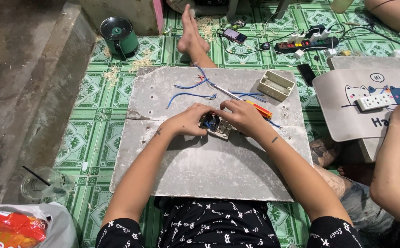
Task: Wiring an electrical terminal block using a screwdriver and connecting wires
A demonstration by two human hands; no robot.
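Observation:
Both my hands meet at the middle of a grey board (pixel 200 160) laid on the floor. My left hand (pixel 188 120) grips the left side of a small electrical socket module (pixel 218 126) with dark wiring on its back. My right hand (pixel 242 115) pinches the module's top right edge. A screwdriver with an orange-red handle (pixel 258 109) lies just behind my right hand, partly hidden by it. Loose blue wires (pixel 188 95) lie on the board farther back. A beige plastic back box (pixel 276 85) sits at the board's far right.
A green pot (pixel 119 36) stands far left. A plastic cup with a straw (pixel 44 183) and a bag of snacks (pixel 11 227) sit near left. A power strip (pixel 306 44) and phone (pixel 235 35) lie at the back. Another person's arm (pixel 395 156) works at right on a cat-print mat (pixel 347 110).

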